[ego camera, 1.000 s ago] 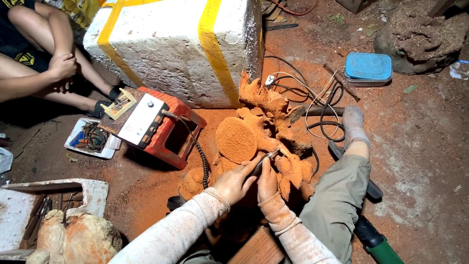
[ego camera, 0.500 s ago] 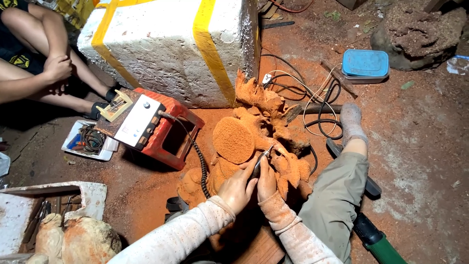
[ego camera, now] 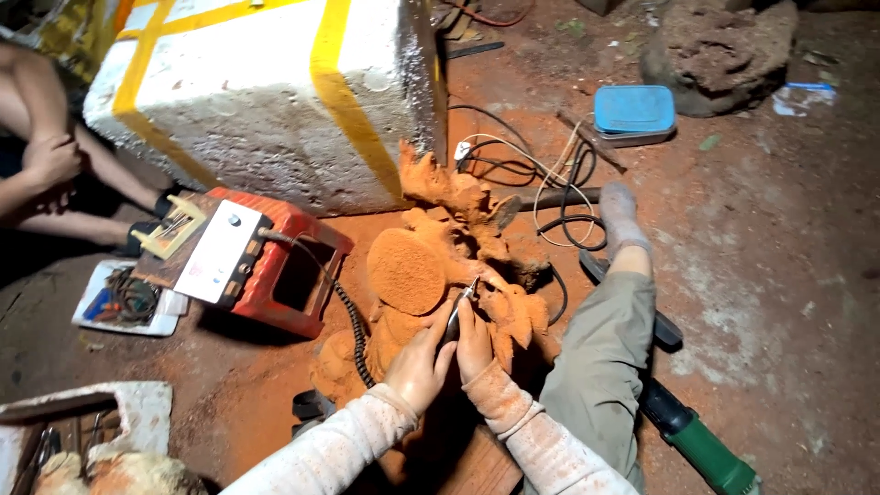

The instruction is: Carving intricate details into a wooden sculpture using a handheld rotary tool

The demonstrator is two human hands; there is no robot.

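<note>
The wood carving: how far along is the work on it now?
Done: much wood is already cut away; orange dust coats the wood carving and the ground around it. In hand: the left hand and right hand both hold a thin rotary tool, its tip on the carving's middle. Left: many parts look rough; how much remains I cannot tell.

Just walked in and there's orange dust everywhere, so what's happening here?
A person sitting on the ground holds a small rotary tool in both hands, left hand and right hand, its tip against an orange-dusted wood carving. A flexible shaft runs toward a red box. Another person sits beside a white foam block.
</note>
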